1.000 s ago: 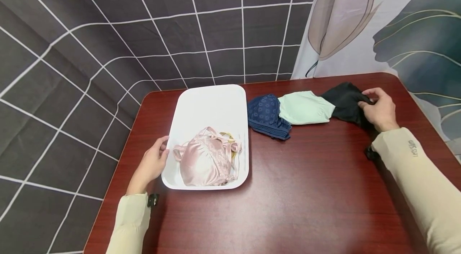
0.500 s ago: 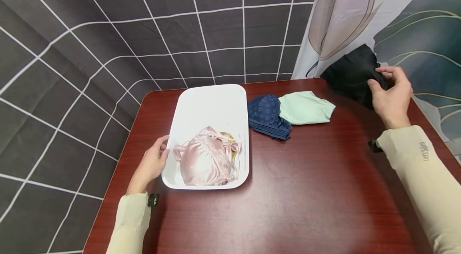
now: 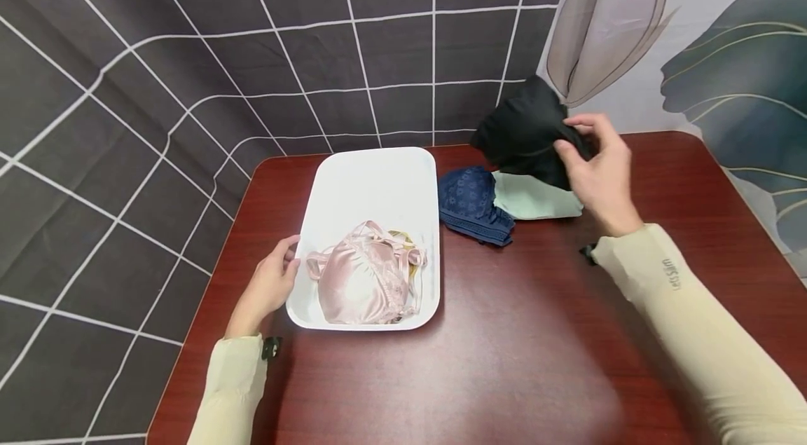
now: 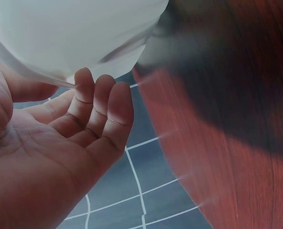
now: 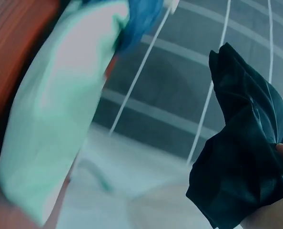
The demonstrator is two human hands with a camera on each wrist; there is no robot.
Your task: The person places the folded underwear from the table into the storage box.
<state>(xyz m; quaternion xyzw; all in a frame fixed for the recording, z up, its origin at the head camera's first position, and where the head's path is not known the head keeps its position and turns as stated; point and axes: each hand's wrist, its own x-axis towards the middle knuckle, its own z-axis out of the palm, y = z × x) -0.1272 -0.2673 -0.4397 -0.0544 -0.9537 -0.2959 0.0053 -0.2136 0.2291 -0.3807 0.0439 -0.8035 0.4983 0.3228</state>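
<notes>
My right hand [image 3: 602, 172] pinches a black cloth garment [image 3: 526, 126] between thumb and fingers, above the table's back edge. In the right wrist view the crumpled garment [image 5: 248, 143] hangs clear of the table, with only parts of the hand showing. Below it lies a mint-green folded garment [image 3: 542, 200], partly covered in the head view. A navy lace bra [image 3: 469, 200] lies between that and the white tray [image 3: 372, 186]. Inside the tray rests a pink satin bra [image 3: 359, 284]. My left hand [image 3: 271, 284] touches the tray's left rim with loosely bent fingers [image 4: 120, 102].
A little mustard-yellow material [image 3: 412, 256] shows behind the pink bra. The dark red wooden table [image 3: 504, 361] runs to a grey grid-patterned curtain [image 3: 391, 45] at the back and left. A floral curtain [image 3: 725, 66] hangs at the back right.
My right hand has lifted the black garment off the table's right side and carried it leftward over the mint-green one. The left hand stays at the tray.
</notes>
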